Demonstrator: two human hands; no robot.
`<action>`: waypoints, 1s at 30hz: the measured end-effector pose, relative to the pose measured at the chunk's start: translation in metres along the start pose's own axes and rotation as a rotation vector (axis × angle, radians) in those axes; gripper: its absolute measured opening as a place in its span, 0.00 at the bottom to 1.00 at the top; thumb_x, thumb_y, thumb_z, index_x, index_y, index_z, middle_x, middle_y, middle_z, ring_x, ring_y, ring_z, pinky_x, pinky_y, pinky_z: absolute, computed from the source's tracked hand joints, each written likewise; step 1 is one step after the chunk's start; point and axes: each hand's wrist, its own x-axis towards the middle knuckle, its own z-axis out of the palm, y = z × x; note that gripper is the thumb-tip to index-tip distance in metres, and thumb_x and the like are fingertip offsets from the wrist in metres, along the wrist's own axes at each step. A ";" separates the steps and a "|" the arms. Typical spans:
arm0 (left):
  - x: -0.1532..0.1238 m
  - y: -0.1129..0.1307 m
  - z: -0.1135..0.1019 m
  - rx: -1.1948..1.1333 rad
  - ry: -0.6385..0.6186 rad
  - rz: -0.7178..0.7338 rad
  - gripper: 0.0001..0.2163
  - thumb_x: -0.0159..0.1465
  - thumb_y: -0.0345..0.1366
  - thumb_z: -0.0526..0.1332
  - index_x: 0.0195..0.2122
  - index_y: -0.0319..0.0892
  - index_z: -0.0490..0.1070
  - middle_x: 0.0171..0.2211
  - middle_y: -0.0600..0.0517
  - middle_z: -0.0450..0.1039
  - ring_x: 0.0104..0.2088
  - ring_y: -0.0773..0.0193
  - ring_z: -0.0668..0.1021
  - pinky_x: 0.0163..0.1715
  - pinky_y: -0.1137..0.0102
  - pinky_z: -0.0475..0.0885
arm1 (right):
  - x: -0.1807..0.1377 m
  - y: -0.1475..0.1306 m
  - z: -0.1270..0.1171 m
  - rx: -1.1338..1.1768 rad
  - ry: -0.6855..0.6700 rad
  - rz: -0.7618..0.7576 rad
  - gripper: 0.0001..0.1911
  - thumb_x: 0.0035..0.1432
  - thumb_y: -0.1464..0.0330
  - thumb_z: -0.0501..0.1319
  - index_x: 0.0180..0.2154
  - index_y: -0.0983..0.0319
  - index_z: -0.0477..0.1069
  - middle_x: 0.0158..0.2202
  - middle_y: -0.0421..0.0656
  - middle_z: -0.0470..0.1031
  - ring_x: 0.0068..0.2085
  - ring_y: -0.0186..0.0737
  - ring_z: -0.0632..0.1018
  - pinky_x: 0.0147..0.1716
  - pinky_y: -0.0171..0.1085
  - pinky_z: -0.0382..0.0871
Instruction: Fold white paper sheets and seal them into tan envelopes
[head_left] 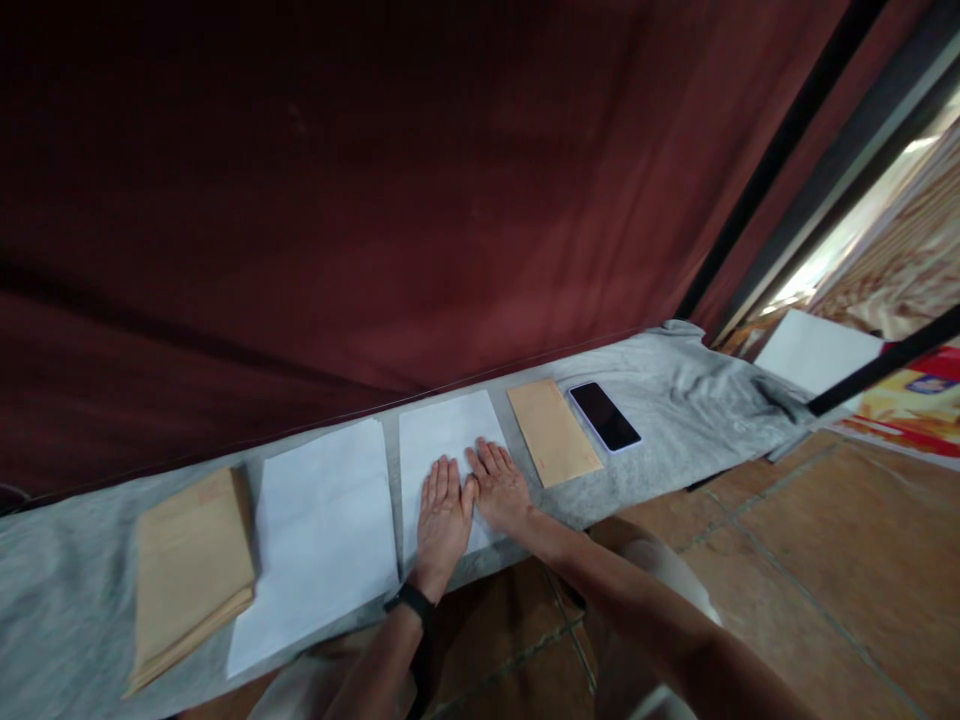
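A white sheet of paper (442, 425) lies before me on a grey cloth-covered surface. My left hand (444, 515) rests flat on it, fingers stretched out, with a dark band round the wrist. Beside it, my right hand (500, 490) also presses flat on the paper, fingers extended and the two thumbs close together. To the right is a single brown envelope (553, 430). A larger stack of white paper (322, 530) lies to the left, and past it a pile of brown envelopes (195, 560).
A smartphone (606, 416) lies right of the single envelope. The grey cloth (690, 400) is wrinkled at its right end. A dark red curtain (450, 200) hangs behind the surface. On the far right are a black pole (885, 365), a white board (817, 350) and tiled floor (840, 540).
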 end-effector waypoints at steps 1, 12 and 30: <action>-0.001 -0.001 0.002 0.011 0.000 -0.006 0.29 0.73 0.44 0.43 0.66 0.27 0.60 0.67 0.33 0.61 0.70 0.48 0.60 0.67 0.51 0.60 | 0.000 0.002 0.000 -0.004 0.007 0.007 0.26 0.71 0.65 0.51 0.67 0.64 0.62 0.71 0.51 0.55 0.70 0.50 0.60 0.68 0.50 0.54; -0.008 0.005 0.001 0.046 0.031 -0.022 0.27 0.72 0.40 0.46 0.67 0.29 0.59 0.67 0.34 0.61 0.70 0.48 0.60 0.67 0.50 0.59 | 0.000 0.022 -0.010 0.030 0.090 0.096 0.27 0.70 0.68 0.50 0.66 0.72 0.61 0.69 0.56 0.59 0.69 0.50 0.62 0.68 0.51 0.55; -0.019 -0.006 -0.004 -0.045 0.118 -0.080 0.31 0.72 0.43 0.48 0.70 0.26 0.49 0.69 0.28 0.53 0.71 0.42 0.57 0.66 0.45 0.59 | -0.005 0.013 -0.004 -0.022 0.020 -0.019 0.27 0.72 0.60 0.51 0.68 0.61 0.60 0.72 0.50 0.53 0.70 0.50 0.60 0.69 0.50 0.53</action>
